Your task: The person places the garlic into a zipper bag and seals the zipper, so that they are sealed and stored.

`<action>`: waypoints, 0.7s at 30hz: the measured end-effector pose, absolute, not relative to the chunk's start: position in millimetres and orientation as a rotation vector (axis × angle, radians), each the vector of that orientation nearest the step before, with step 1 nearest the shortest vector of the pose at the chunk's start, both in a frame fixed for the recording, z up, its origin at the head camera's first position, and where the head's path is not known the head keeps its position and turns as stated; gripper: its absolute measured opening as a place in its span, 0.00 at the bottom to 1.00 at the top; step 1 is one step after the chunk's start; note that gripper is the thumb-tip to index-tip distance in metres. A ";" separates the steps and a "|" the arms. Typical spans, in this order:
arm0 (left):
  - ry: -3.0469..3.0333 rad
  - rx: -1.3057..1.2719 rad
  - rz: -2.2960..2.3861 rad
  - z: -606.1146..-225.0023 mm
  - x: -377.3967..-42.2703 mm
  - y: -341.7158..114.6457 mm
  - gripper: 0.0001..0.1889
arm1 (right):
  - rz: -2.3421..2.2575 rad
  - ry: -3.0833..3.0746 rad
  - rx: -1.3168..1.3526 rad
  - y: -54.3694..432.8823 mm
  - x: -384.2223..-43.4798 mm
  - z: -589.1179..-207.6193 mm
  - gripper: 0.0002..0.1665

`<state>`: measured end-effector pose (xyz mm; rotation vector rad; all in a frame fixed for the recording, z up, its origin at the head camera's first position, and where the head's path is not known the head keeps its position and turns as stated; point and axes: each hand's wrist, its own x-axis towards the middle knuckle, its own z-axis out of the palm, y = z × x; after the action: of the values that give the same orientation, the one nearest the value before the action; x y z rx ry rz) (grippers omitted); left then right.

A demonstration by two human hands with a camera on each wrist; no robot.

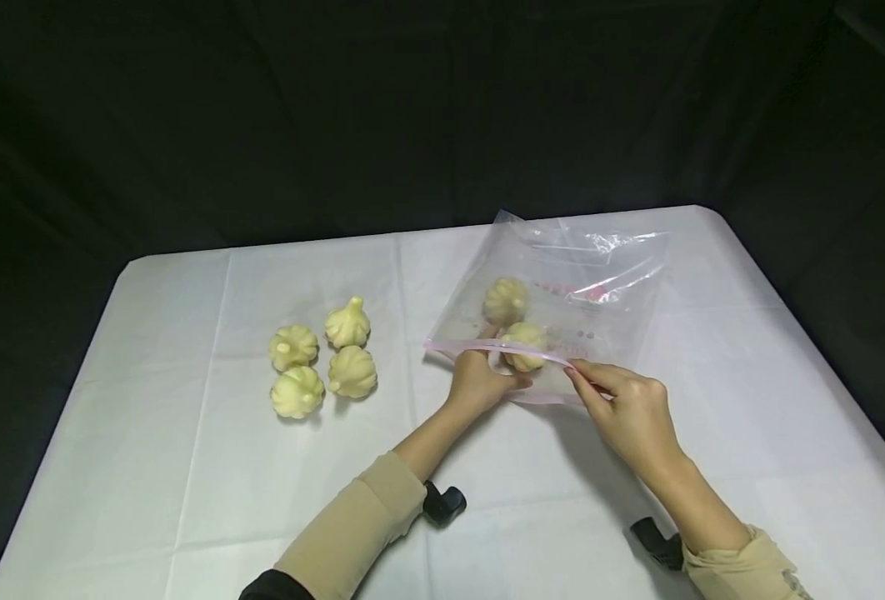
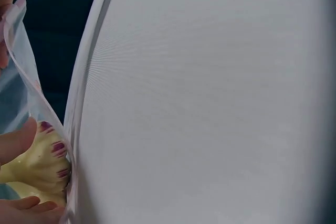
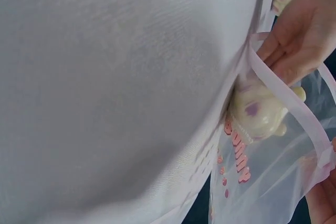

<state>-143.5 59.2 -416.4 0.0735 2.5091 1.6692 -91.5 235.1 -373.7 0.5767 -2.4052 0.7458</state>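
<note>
A clear zip-top bag (image 1: pixel 615 333) with a pink-edged mouth lies on the table, pulled open towards me. My right hand (image 1: pixel 633 412) pinches the upper lip of that mouth between thumb and fingers. Through the mouth reaches my left hand (image 1: pixel 480 383), its fingers under the film and its thumb held out straight to the right. One garlic bulb (image 1: pixel 523 344) sits right between that thumb and the fingers; the left wrist view shows purple marks on the bulb (image 2: pixel 52 156). Farther inside rests a second garlic bulb (image 1: pixel 506 300). The left fingertips are partly hidden.
Several more garlic bulbs (image 1: pixel 352 372) stand in a close cluster on the white-covered table (image 1: pixel 187 467), left of the bag. Black cloth (image 1: pixel 337 125) hangs behind the table. A black wrist mount (image 1: pixel 445 504) juts out from the left sleeve.
</note>
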 end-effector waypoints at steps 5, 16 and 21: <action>2.473 0.077 1.593 -414.1 -132.0 47.7 0.39 | 0.751 -2.404 0.584 233.5 -92.4 -374.2 0.09; 2.261 0.207 1.725 -409.7 -113.6 21.2 0.38 | 0.756 -2.381 0.591 230.8 -92.9 -375.2 0.10; 2.214 0.254 1.760 -408.8 -108.0 6.1 0.37 | 0.756 -2.373 0.594 230.1 -93.8 -376.5 0.10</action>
<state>-108.0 6.1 -408.8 0.2542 2.2140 1.7595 -93.8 230.1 -376.5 0.5937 -2.3732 0.7560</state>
